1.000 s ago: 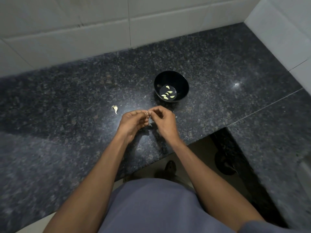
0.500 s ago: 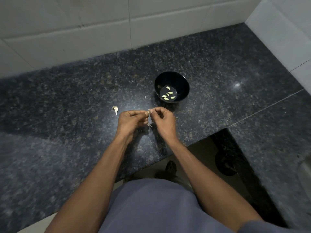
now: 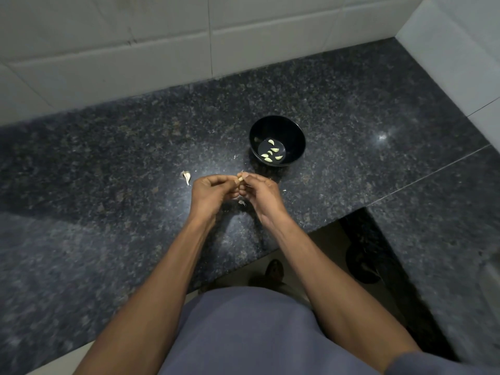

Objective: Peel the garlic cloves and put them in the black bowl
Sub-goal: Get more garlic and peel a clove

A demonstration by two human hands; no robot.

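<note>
A small garlic clove (image 3: 240, 178) is pinched between the fingertips of my left hand (image 3: 212, 191) and my right hand (image 3: 261, 192), just above the dark granite counter. Both hands have curled fingers meeting at the clove. The black bowl (image 3: 293, 131) stands a short way beyond my right hand and holds several pale peeled cloves (image 3: 271, 153). An unpeeled clove (image 3: 186, 176) lies on the counter to the left of my left hand. A scrap of garlic skin (image 3: 242, 203) lies on the counter between my wrists.
The granite counter (image 3: 108, 158) runs left and wraps round to the right, with a front edge (image 3: 270, 250) near my body. White tiled walls (image 3: 162, 44) stand behind and at the right. Tiny skin flakes lie near the bowl.
Both hands stay together on the clove, shifting only slightly as the fingertips work at it. The bowl and the loose clove have not moved.
</note>
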